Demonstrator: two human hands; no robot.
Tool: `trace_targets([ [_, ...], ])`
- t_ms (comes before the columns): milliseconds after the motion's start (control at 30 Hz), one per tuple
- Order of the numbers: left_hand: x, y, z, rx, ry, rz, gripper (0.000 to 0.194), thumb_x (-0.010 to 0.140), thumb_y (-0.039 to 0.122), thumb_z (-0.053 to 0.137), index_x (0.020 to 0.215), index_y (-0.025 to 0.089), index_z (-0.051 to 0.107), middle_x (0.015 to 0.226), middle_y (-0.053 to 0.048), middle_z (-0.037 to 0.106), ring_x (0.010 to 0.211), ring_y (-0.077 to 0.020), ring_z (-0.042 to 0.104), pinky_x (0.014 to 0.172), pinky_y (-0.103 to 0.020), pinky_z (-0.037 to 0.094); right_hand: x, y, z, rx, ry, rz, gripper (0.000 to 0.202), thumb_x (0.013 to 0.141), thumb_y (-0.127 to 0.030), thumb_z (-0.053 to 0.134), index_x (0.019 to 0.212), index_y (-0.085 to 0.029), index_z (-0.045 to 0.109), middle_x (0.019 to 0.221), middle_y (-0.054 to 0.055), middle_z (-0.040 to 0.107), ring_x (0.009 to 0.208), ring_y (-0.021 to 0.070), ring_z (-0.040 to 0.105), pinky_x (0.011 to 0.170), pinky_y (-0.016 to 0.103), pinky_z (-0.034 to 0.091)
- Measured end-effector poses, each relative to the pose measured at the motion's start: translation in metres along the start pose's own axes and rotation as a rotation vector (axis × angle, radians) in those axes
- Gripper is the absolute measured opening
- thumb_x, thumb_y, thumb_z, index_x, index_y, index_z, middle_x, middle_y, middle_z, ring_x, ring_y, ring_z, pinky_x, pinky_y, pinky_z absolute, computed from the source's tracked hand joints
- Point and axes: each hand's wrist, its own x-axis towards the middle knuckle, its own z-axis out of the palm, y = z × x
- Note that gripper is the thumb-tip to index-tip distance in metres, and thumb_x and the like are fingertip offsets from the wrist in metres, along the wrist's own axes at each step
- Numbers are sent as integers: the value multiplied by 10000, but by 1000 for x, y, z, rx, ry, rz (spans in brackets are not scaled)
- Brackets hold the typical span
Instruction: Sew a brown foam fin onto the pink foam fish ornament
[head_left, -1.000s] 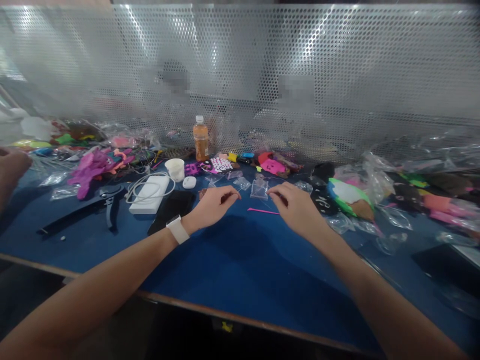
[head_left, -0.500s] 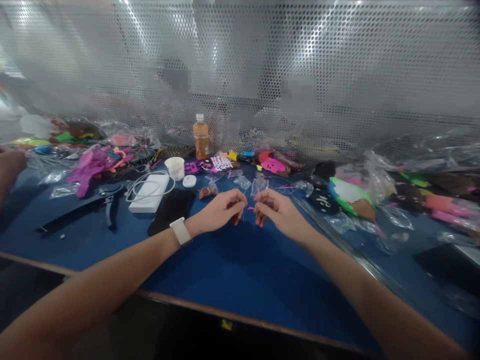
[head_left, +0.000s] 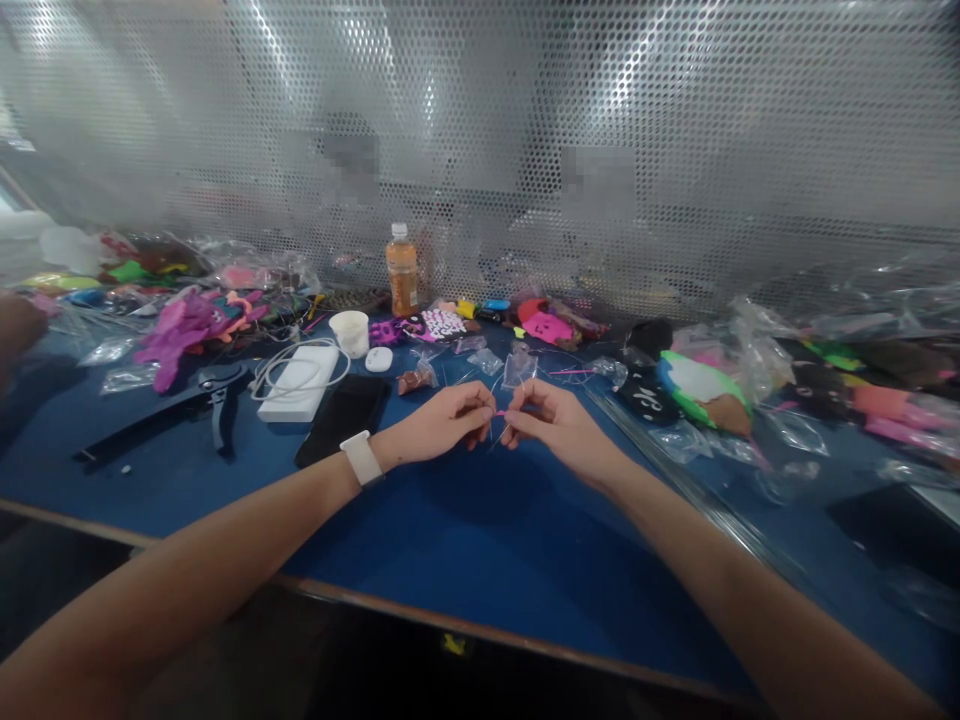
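Note:
My left hand point(head_left: 444, 422) and my right hand point(head_left: 553, 425) meet fingertip to fingertip above the blue table point(head_left: 465, 540). A small pink strip point(head_left: 500, 413) shows between the pinched fingers, held by my right hand. A thin pale thread point(head_left: 491, 436) hangs down from my left fingertips. A white watch point(head_left: 361, 459) sits on my left wrist. Small clear bags point(head_left: 517, 370) lie just beyond my hands.
An orange bottle point(head_left: 401, 270), a white cup point(head_left: 349, 332), a white power bank point(head_left: 300, 380), a black phone point(head_left: 343, 408) and a black hand tool point(head_left: 187, 398) lie left of centre. Coloured felt pieces point(head_left: 184, 328) and plastic bags point(head_left: 750, 400) crowd both sides. Another person's hand point(head_left: 15, 325) is at the left edge.
My right hand took the pink strip off the table and moved left. Both hands have come together and now pinch at one spot.

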Motion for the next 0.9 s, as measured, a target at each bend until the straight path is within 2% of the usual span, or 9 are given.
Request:
trace_targets([
  [200, 0, 2, 3, -156, -9, -2, 176, 1033, 331, 550, 953, 175, 533, 772, -1, 622, 655, -102, 587, 641, -249, 511, 0, 4, -5, -14, -59, -42, 337, 826, -366, 854, 900, -219, 561, 776, -7, 693, 751, 191, 743, 727, 355, 612],
  [467, 0, 1, 2, -248, -37, 12, 166, 1026, 311, 577, 948, 166, 553, 771, -10, 636, 668, -109, 605, 642, -255, 519, -1, 6, -2, 13, -127, -69, 285, 816, -337, 867, 873, -204, 621, 794, 21, 740, 729, 181, 741, 711, 344, 615],
  [733, -1, 2, 1, -290, -49, 17, 164, 1016, 296, 590, 921, 168, 551, 754, -4, 635, 657, -106, 614, 641, -251, 508, -3, 5, 3, 37, -31, -88, 322, 809, -376, 876, 891, -210, 613, 737, 6, 730, 682, 204, 768, 673, 355, 654],
  [900, -2, 5, 3, -158, -66, 40, 220, 1015, 346, 604, 902, 161, 565, 803, -11, 630, 658, -99, 601, 664, -260, 499, -1, 8, 3, 48, 63, -92, 366, 794, -403, 889, 894, -212, 592, 732, -3, 711, 659, 213, 776, 652, 354, 668],
])
